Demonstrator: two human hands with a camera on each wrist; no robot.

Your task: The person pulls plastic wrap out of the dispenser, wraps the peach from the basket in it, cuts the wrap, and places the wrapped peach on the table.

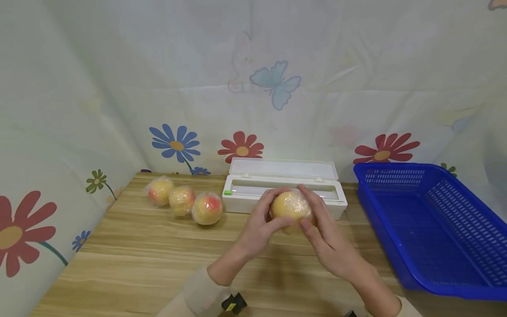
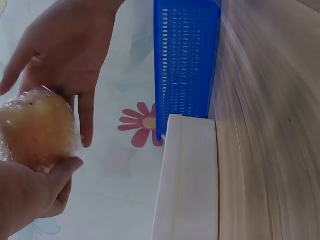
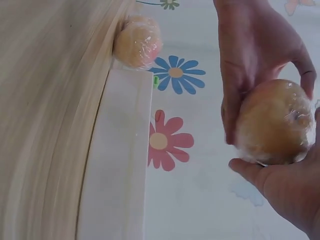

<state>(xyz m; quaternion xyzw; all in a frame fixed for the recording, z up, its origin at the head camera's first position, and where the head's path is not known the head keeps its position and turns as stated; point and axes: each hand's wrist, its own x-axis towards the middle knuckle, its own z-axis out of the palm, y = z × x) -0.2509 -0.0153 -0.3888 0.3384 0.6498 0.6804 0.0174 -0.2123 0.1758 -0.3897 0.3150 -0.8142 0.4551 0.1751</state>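
A round yellow peach [image 1: 292,204] wrapped in clear cling film is held up between both hands, in front of a white film dispenser. My left hand [image 1: 256,226] grips its left side, thumb across the near face and fingers around behind. On the other side my right hand [image 1: 334,242] holds it with the thumb at the near lower edge and fingers along the far right. In the right wrist view, crinkled film covers the peach [image 3: 275,125], with an orange-red tint on top. Behind it the white dispenser box [image 1: 243,204] stands with its lid [image 1: 283,168] raised and a roll inside.
Three more film-wrapped yellow and red peaches sit in a row at the left: one at the back [image 1: 159,192], one between [image 1: 182,200], one nearest the box [image 1: 207,208]. A blue perforated basket [image 1: 386,237] stands at right on the wooden table [image 1: 158,264]. A flowered cloth [image 1: 190,105] hangs behind.
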